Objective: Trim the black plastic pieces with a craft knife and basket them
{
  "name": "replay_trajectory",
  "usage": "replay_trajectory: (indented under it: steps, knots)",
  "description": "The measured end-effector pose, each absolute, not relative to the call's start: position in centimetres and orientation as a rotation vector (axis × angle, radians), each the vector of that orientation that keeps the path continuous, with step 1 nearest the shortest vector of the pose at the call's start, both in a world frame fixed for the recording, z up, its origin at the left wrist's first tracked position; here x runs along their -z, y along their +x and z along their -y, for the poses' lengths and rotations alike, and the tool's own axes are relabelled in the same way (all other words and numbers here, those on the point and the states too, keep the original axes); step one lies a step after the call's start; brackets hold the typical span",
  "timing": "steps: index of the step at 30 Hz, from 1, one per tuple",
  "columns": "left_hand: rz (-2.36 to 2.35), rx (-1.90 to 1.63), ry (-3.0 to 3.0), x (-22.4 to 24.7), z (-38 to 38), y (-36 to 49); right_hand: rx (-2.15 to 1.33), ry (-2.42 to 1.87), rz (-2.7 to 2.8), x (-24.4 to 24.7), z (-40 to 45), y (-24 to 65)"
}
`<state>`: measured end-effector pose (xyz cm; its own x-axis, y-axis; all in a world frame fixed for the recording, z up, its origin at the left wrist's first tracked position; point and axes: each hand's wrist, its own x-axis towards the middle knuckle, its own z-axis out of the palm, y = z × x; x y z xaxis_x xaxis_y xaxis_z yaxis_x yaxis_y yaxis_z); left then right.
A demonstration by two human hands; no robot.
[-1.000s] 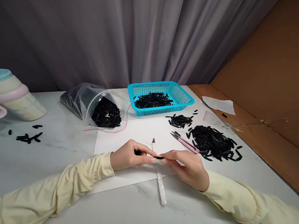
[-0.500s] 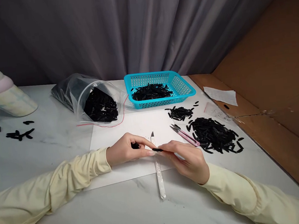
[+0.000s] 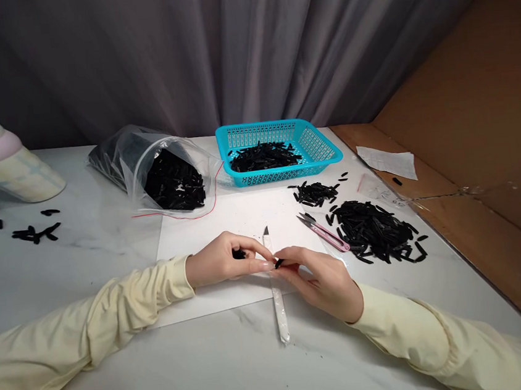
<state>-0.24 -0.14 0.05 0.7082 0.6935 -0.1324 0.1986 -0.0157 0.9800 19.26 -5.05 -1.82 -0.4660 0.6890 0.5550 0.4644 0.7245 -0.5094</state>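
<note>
The black piece (image 3: 278, 263) at frame centre has tipped from nearly level to a slant over the last half second. The left hand (image 3: 228, 260) and right hand (image 3: 327, 278) both pinch it in closed fingertips. Below, the white paper's (image 3: 227, 299) near edge crosses the tabletop (image 3: 191, 376), which spreads to the lower frame edge; a knife (image 3: 280, 317) overhangs the paper. Right of centre, pink snips (image 3: 331, 237) touch a black heap (image 3: 376, 232).

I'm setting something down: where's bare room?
Roomiest: front tabletop, between left sleeve, right sleeve and white sheet. Also left, between loose black pieces and left sleeve. Crowded: right, with pink snips and large black pile; back, with bag and basket.
</note>
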Motion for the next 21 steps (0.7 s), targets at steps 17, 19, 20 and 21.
replay_trajectory:
  steps: [17,19,20,21]
  knots:
    - [-0.697,-0.404,1.452,0.02,1.14,-0.23,-0.231,-0.861,2.083,2.45,4.75,19.31]
    - [-0.704,-0.413,1.431,0.02,1.12,-0.34,-0.258,-0.859,2.087,2.23,4.70,19.46]
    - [-0.705,-0.413,1.423,0.02,1.11,-0.37,-0.264,-0.860,2.091,2.10,4.68,19.55]
    - [-0.705,-0.414,1.415,0.03,1.09,-0.39,-0.271,-0.860,2.098,1.98,4.68,19.64]
